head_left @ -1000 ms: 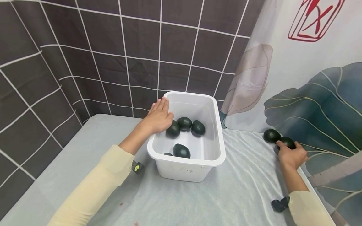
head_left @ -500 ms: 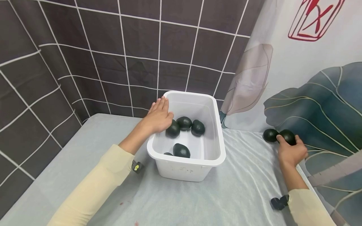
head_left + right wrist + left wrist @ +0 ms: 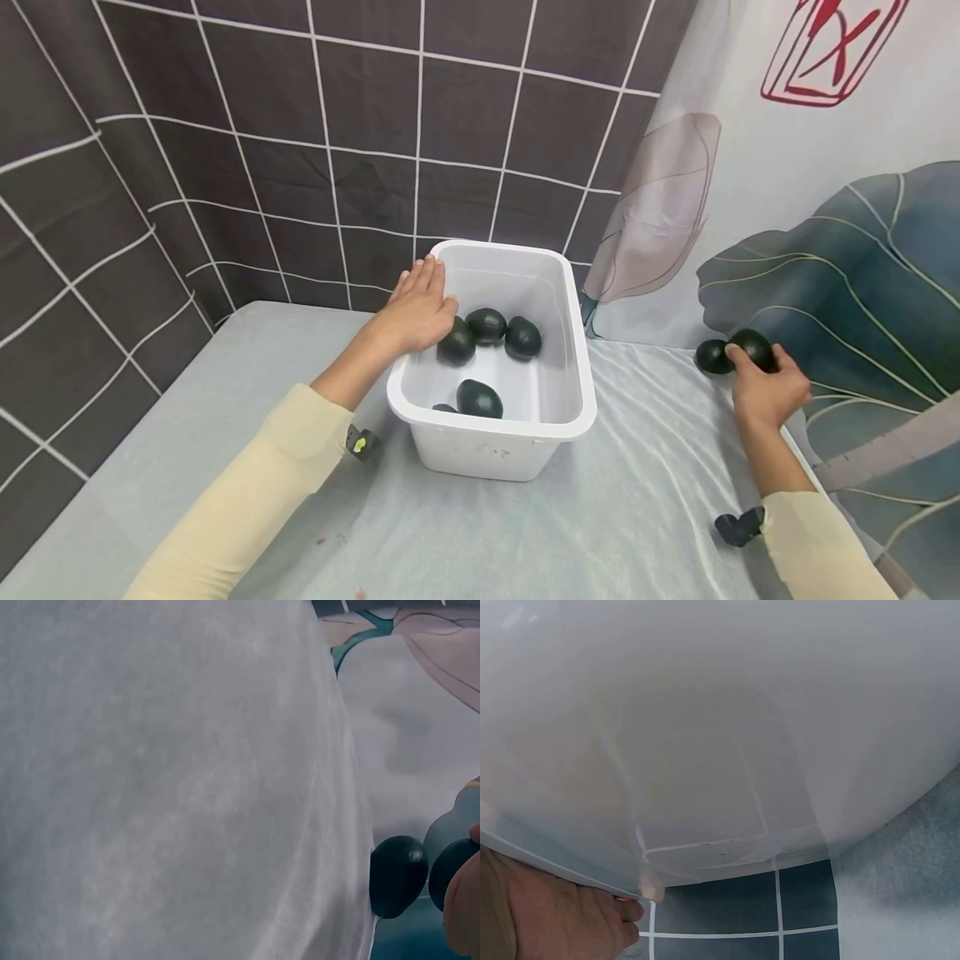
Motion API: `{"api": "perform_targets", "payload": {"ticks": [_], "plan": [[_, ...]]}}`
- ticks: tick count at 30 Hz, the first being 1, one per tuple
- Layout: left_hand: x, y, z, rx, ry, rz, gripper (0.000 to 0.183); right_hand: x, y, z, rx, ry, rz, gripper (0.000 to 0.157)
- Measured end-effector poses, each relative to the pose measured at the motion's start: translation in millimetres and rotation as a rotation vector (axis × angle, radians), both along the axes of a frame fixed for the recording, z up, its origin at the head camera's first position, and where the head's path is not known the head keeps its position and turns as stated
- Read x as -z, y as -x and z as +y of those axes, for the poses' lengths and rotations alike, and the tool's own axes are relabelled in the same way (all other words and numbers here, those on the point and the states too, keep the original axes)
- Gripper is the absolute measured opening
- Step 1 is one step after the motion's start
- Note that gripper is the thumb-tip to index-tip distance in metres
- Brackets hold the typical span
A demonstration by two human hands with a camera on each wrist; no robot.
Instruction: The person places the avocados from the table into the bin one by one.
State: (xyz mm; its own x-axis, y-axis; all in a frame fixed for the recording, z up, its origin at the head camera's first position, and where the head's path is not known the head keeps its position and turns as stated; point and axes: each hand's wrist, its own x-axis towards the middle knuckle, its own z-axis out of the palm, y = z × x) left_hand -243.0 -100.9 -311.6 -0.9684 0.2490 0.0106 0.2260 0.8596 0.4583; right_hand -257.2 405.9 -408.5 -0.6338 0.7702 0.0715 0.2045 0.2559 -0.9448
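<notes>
My right hand pinches a dark, rounded avocado between thumb and fingers at the far right edge of the table. Just left of it a second avocado lies on the cloth; the right wrist view shows a narrow gap between this lying avocado and the held avocado. My left hand rests with straight fingers on the left rim of a white plastic tub. Inside sit several avocados, including one near the front, partly hidden by the rim. In the left wrist view, the left hand is beside the tub's wall.
A pale grey cloth covers the table. Behind hangs a dark curtain with white grid lines. A printed curtain with large leaves borders the right edge, close to the right hand.
My right hand has lifted its avocado slightly upward, away from the cloth. The lying avocado shifts only slightly in view. My left hand keeps its place on the tub's rim.
</notes>
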Motion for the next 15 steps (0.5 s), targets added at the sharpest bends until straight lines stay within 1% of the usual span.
{"api": "perform_targets", "payload": {"ticks": [6,10,15], "plan": [[-1.1,-1.5,2.0,0.003,-0.01,-0.002,0.079,-2.9,2.5,-2.1,-0.006,-0.009,-0.002,0.082],[-0.5,-1.0,1.4,0.002,-0.004,-0.003,0.079,-5.4,4.9,-5.2,-0.023,-0.013,-0.02,0.083],[-0.7,-1.1,0.6,0.0,0.001,-0.001,0.079,-7.7,6.2,-9.8,-0.056,0.0,-0.021,0.082]]}}
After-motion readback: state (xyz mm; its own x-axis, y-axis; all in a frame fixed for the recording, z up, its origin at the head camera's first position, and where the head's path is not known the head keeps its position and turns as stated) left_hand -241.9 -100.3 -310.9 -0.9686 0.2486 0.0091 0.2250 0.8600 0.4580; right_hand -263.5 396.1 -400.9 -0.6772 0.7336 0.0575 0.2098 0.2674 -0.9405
